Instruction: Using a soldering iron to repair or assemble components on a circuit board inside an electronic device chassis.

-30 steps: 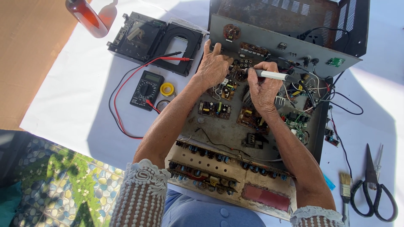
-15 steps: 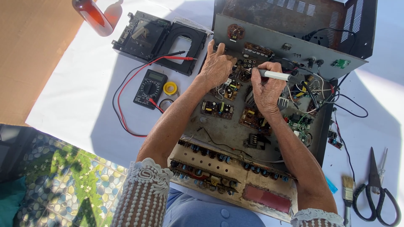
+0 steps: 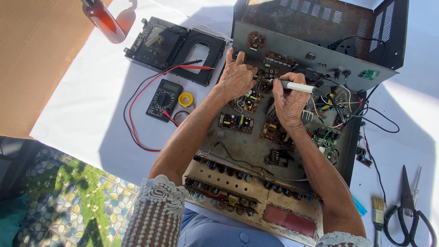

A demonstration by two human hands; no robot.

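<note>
Fingers of the right hand (image 3: pixel 288 103) are curled tight around a white-handled soldering iron (image 3: pixel 299 87), which is held level, its dark cord end pointing right and its tip turned left toward a cluster of parts near the back wall of an opened amplifier chassis (image 3: pixel 352 151). Fingers of the left hand (image 3: pixel 236 78) are bent loosely and pressed down on the boards just left of that tip, with the thumb raised toward the rear panel; nothing is seen to be gripped by them. Several small circuit boards (image 3: pixel 235 122) and tangled coloured wires (image 3: pixel 331 103) are spread across the chassis floor beneath both forearms, and a row of knobs (image 3: pixel 219 190) is lined along the front edge nearest the person. A dark perforated cover (image 3: pixel 320 20) is stood open behind the rear panel.

On the white sheet (image 3: pixel 87 110) to the left, a black multimeter (image 3: pixel 164 99) is laid with its red and black leads (image 3: pixel 137 110) looped around it, and a yellow roll of solder (image 3: pixel 186 99) is set just beside it. A black plastic housing (image 3: pixel 176 48) is placed above them, near a brown bottle (image 3: pixel 104 18). At the lower right, a small paintbrush (image 3: pixel 377 219) and black-handled scissors (image 3: pixel 409 210) are laid side by side.
</note>
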